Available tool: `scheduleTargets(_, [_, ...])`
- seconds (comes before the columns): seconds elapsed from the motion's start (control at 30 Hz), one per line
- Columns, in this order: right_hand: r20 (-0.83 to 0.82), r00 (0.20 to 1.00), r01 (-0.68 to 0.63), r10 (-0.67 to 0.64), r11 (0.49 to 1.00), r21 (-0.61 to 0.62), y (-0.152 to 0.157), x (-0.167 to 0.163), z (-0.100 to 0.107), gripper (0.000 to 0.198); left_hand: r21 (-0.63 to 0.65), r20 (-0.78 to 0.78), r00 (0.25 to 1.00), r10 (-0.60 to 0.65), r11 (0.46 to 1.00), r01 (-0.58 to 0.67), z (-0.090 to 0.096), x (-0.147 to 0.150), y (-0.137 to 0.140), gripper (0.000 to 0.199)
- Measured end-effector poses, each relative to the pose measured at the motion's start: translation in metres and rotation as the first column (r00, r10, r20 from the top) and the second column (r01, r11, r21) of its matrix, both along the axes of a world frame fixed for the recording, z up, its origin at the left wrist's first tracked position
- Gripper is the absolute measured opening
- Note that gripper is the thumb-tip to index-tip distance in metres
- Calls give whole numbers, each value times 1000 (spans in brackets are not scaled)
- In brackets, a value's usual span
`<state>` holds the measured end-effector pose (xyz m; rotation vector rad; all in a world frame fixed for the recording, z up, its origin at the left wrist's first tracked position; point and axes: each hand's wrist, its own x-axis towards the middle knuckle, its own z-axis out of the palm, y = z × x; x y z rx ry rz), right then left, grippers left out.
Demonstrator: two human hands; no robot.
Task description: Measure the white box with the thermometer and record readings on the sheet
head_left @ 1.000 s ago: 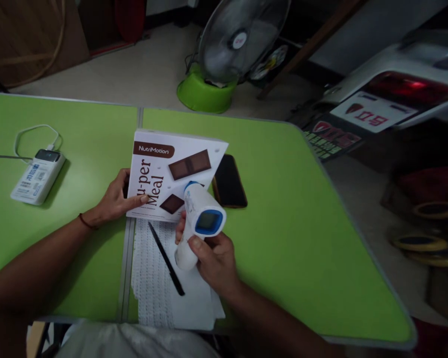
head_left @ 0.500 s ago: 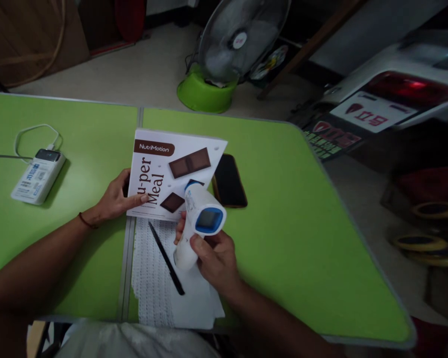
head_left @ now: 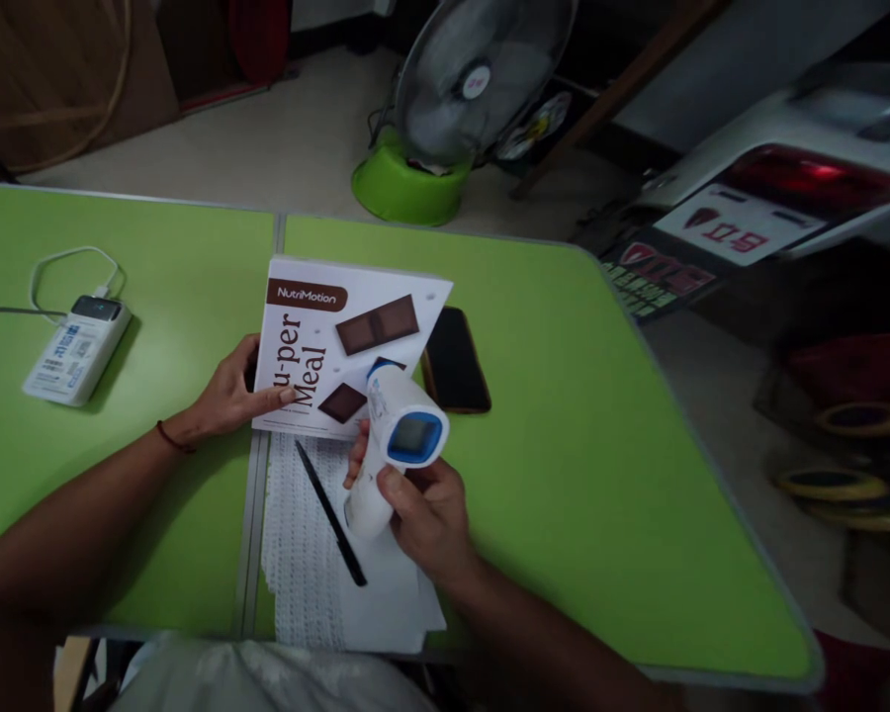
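My left hand point(head_left: 238, 394) grips the left edge of a white box point(head_left: 386, 282) printed "NutriMotion" and "Meal", its thumb on the front and its other fingers hidden behind. The box is tilted up so its printed face points at me. In my right hand point(head_left: 434, 509) is a white infrared thermometer gun point(head_left: 395, 415) with a blue-rimmed screen, my fingers wrapped round its handle. Its blue nose overlaps the lower part of the box; whether they touch I cannot tell. Below lie printed paper sheets point(head_left: 378, 603) with a black pen point(head_left: 331, 512) on top.
A dark phone point(head_left: 456, 361) lies on the green table point(head_left: 578, 465) right of the box. At the left sits a white power bank point(head_left: 78, 351) with cables plugged in. Past the far edge stand a fan point(head_left: 482, 84) on a green base and a white scooter point(head_left: 808, 188).
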<state>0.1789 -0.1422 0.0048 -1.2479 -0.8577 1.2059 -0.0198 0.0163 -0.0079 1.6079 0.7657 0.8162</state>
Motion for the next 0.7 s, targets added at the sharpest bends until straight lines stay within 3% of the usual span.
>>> scheduleTargets(0.23, [25, 1000, 7, -7, 999, 34, -1, 0, -4, 32, 3, 40, 999, 15, 1000, -15, 0, 0, -2, 63])
scheduleTargets(0.4, [327, 944, 14, -31, 998, 56, 14, 12, -9, 30, 100, 58, 992, 108, 989, -113, -6, -3, 6, 73])
scheduleTargets(0.5, [600, 797, 13, -70, 995, 100, 24, 29, -18, 39, 148, 85, 984, 156, 975, -167, -12, -4, 12, 78])
scheduleTargets(0.6, [827, 560, -30, -48, 996, 78, 30, 46, -32, 46, 200, 77, 979, 189, 959, -201, -18, -3, 18, 80])
scheduleTargets(0.7, [933, 359, -48, -3, 999, 22, 31, 57, -41, 50, 260, 34, 973, 228, 938, -229, -23, -3, 22, 77])
